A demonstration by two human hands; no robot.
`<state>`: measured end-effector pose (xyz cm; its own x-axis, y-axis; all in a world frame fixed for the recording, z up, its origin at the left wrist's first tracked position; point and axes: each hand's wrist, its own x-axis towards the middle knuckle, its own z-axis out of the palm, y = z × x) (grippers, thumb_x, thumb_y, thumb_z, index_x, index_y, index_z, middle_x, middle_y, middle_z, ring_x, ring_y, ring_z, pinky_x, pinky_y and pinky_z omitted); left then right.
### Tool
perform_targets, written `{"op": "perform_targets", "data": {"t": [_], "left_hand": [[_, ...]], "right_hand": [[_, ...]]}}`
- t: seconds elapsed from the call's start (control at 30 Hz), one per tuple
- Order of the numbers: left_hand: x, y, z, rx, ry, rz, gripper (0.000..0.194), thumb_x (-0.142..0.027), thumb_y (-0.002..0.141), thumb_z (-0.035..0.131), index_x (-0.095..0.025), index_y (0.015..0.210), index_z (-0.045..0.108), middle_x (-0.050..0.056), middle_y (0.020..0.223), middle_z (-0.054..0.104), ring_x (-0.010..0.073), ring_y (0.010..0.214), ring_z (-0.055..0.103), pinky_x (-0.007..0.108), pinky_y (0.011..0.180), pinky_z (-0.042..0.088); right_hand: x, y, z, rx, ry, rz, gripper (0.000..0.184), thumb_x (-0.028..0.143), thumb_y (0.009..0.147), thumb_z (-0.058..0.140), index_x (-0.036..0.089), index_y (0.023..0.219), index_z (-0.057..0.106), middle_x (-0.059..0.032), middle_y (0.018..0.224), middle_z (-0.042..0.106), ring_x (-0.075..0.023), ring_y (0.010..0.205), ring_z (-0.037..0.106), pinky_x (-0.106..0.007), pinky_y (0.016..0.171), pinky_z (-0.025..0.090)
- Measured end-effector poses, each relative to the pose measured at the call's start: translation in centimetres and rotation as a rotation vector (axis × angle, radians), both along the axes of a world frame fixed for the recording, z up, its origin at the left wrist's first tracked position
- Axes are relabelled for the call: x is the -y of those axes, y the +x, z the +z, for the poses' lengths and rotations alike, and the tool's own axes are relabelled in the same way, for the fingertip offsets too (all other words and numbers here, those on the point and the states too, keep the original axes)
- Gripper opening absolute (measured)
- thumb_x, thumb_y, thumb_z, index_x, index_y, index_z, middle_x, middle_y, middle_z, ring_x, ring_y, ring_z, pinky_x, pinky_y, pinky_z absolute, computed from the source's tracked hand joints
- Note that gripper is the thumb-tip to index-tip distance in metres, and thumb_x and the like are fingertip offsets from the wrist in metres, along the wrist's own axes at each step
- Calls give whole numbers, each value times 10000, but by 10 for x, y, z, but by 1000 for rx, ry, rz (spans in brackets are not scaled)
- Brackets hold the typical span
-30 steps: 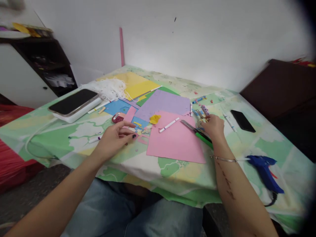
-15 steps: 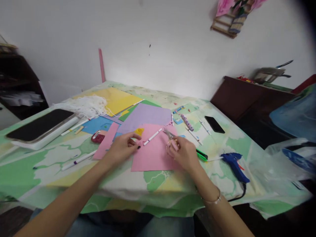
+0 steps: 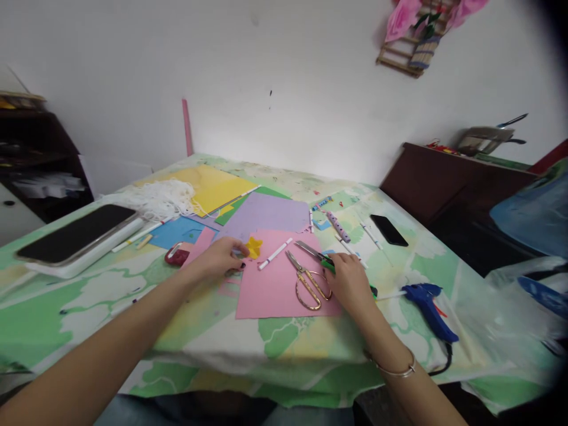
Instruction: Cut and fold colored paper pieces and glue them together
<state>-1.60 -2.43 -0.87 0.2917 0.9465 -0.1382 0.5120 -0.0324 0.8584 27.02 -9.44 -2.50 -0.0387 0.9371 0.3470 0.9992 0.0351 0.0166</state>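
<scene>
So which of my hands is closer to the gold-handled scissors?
Your right. The right hand is just right of the scissors, over the handle of the green cutter; the left hand is farther off to their left, beside the yellow paper flower.

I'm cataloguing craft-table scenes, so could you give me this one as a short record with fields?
Left hand: fingers by the yellow flower-shaped cutout; contact unclear
Right hand: over the handle of the green-handled knife with a metal blade
Centre: gold-handled metal scissors and a slim white stick with purple bands, lying on the pink sheet
Picture right: blue glue gun, flat black phone
Picture left: tangled white stringy heap
</scene>
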Motion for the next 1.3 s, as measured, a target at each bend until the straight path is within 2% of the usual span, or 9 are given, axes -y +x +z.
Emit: {"op": "perform_targets", "data": {"t": [0.23,0.3,0.43,0.63,0.73,0.83,1.0,1.13,1.3], "left_hand": [[-10,-2,-3,77,-108,-32,364,-131,534,607,-129,898,627,-29,486,563,149,472,540,239,476,379],[-18,-8,-2,64,-79,6,391,-156,547,618,-132,937,628,-8,535,598,164,507,562,248,493,392],[-31,-25,4,22,110,167,386,-201,510,684,-147,892,660,53,701,668,201,577,597,272,514,410],[-32,-37,10,163,134,222,383,-204,529,717,-165,907,672,53,810,694,175,594,608,269,550,431],[-30,-37,3,351,126,213,415,-243,542,751,-172,943,670,51,805,700,188,674,637,282,622,464],[-29,-36,-2,512,92,140,462,-278,534,779,-177,969,661,67,867,710,209,779,658,310,711,485],[-26,-33,3,549,83,133,412,-252,552,774,-160,936,654,87,932,707,210,829,660,347,784,490],[-32,-46,7,558,168,245,380,-231,522,790,-146,868,657,73,880,698,206,802,655,363,798,497],[-44,-72,8,712,337,460,356,-198,510,802,-143,834,664,38,734,665,169,747,632,303,739,513]], "right_hand": [[-10,15,-7,-5,-58,-44,182,172,842,502,123,936,650,-119,854,666,-249,847,569,-314,756,363],[-10,20,-7,-15,-51,-71,183,173,842,503,123,944,647,-117,871,666,-246,861,568,-308,761,363],[-11,32,-6,-34,-16,-155,221,189,846,497,90,993,630,-156,907,661,-273,860,567,-330,741,372],[-16,34,-5,-55,18,-168,285,116,810,499,19,1053,611,-221,910,656,-318,892,579,-393,768,398],[-21,21,3,-81,24,-85,294,91,806,491,35,1069,609,-219,1007,644,-321,996,556,-423,844,399],[-33,-6,19,-122,-15,51,303,115,814,514,85,1103,600,-162,1096,638,-271,1046,551,-381,893,410],[-76,-66,39,-161,-195,313,295,181,839,531,176,1128,592,-61,1132,649,-175,1017,590,-275,868,438],[-122,-96,34,-137,-354,394,408,204,686,701,147,1079,607,-95,1094,659,-196,953,614,-256,787,455],[-157,-98,20,-105,-493,383,495,237,552,780,139,1008,613,-67,867,684,-182,721,616,-241,591,425]]}}
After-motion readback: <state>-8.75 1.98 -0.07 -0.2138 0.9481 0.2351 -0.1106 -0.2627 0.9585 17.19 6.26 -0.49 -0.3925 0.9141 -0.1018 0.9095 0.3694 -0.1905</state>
